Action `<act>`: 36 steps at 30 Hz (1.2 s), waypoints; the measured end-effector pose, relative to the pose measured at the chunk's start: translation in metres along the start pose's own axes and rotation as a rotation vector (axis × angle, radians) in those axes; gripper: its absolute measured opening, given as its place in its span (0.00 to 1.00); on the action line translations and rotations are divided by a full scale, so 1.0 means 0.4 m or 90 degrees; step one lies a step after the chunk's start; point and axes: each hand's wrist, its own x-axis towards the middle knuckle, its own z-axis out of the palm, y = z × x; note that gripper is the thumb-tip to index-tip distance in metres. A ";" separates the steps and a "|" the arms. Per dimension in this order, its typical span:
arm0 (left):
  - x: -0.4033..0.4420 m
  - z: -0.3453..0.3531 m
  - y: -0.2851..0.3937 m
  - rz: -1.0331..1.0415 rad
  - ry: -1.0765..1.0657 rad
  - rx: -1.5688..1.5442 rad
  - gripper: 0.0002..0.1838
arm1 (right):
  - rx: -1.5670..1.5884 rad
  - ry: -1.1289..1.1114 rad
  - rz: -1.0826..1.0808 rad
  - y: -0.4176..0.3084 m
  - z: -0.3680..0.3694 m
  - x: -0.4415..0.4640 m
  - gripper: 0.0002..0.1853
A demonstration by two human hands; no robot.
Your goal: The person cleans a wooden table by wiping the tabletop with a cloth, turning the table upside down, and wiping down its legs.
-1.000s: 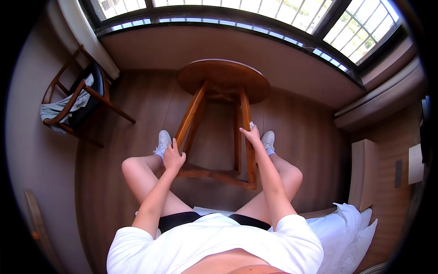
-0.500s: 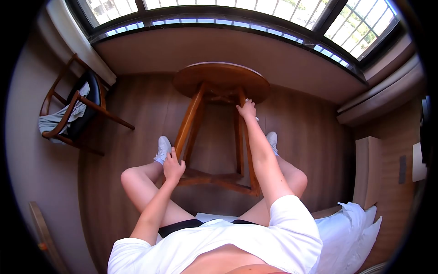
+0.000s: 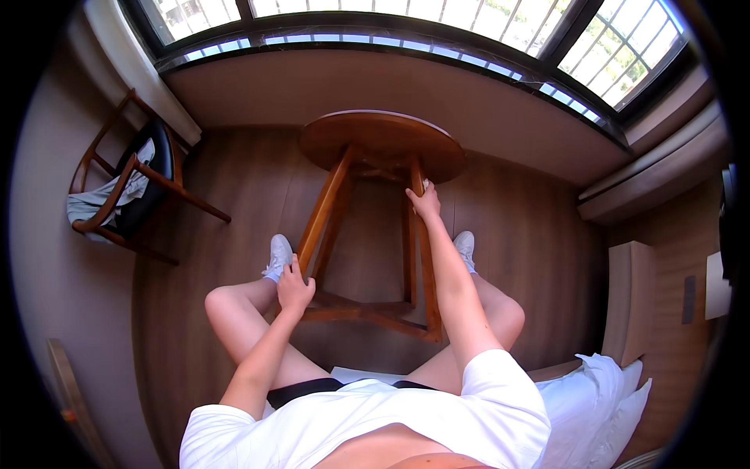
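A round wooden table (image 3: 332,141) is tipped over between my legs, its underside and legs turned toward me. My left hand (image 3: 295,291) is closed around the lower part of the left table leg (image 3: 323,207). Higher up on the right leg, near the tabletop, my right hand (image 3: 424,203) is wrapped round the wood. A bit of white cloth or tissue (image 3: 426,184) shows at its fingers, pressed against the leg; most of it is hidden by the hand. Crossed wooden bars (image 3: 359,309) join the legs' ends close to me.
A wooden armchair (image 3: 160,160) with a grey cloth (image 3: 101,205) on it stands at left. The window wall (image 3: 273,86) lies behind the table. At lower right is white bedding (image 3: 582,402), beside a wooden panel (image 3: 629,297). My shoes flank the table legs.
My right hand has slid slightly down the right leg toward me, and less white cloth shows. My left hand keeps its place on the left leg.
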 end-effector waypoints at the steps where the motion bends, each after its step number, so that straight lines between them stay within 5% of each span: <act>1: 0.000 -0.007 0.002 -0.006 -0.012 -0.001 0.38 | -0.013 -0.002 0.014 -0.002 0.000 -0.005 0.45; 6: 0.065 -0.004 0.001 -0.026 -0.040 -0.031 0.34 | -0.060 -0.008 0.048 -0.028 -0.012 -0.004 0.44; 9: 0.222 0.015 0.035 -0.073 -0.202 -0.108 0.28 | -0.091 -0.017 0.060 -0.038 -0.028 0.004 0.45; 18: 0.561 0.095 0.213 0.035 -0.051 -0.107 0.32 | 0.130 -0.007 0.037 -0.019 0.014 0.187 0.39; 27: 0.581 0.125 0.213 0.012 -0.059 -0.229 0.34 | 0.428 -0.150 0.061 0.004 0.038 0.278 0.29; 31: 0.577 0.113 0.220 -0.008 -0.079 -0.201 0.34 | 0.442 -0.029 -0.021 0.024 0.056 0.244 0.29; 34: 0.578 0.108 0.223 -0.007 -0.069 -0.190 0.33 | 0.458 -0.171 0.057 0.058 0.012 0.148 0.29; 36: 0.576 0.112 0.221 -0.002 -0.066 -0.198 0.33 | 0.418 -0.120 0.027 0.073 0.019 0.099 0.29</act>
